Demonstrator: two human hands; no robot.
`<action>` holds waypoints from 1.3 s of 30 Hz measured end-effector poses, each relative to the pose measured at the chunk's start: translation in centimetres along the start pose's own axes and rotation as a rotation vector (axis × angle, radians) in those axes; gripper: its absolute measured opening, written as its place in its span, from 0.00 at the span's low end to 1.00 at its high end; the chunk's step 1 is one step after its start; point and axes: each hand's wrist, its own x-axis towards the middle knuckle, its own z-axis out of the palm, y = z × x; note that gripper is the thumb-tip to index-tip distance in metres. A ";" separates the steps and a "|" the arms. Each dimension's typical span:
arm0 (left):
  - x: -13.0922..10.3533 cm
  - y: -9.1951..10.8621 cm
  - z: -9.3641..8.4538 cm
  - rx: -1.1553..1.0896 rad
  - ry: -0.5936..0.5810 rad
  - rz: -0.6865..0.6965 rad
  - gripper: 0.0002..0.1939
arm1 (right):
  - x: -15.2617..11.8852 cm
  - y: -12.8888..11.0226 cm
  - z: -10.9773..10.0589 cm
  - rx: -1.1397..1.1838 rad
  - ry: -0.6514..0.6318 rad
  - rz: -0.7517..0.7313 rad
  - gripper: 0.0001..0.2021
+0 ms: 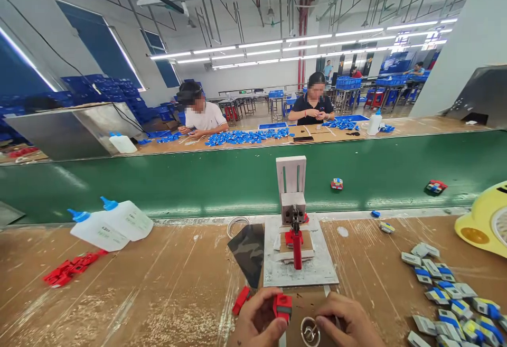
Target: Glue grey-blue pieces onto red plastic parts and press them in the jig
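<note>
My left grip (257, 321) pinches a red block (282, 306); right grip (344, 316) at the dish (303, 336), can't tell if loaded. Probably a picking step; next needs the block steady.

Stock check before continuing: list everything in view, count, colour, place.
Held block: one, red and grey, left hand
Loose block: one, red, beside left hand
Block pile: several, red, bench left
Round dish: one, pale, by right hand
Clamp: one, grey and red, centre
Sheet: one, dark, by clamp
Tape roll: one, pale, by sheet
Bottles: at least four, white, both benches
Grey pieces: many, partly blue, right
Casing: one, yellow, right
Belt: one, green, middle
Assemblies: two, multicoloured, on belt
Small parts: many, blue, far bench
Workers: at least five, mixed shirts, beyond belt
Bins: many, blue, background
Left hand: one, bare, holding block
Right hand: one, bare, by dish
</note>
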 end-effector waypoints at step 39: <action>1.3 -3.1 -3.4 0.487 -0.311 0.395 0.21 | 1.0 -4.1 0.4 0.209 0.286 -0.013 0.22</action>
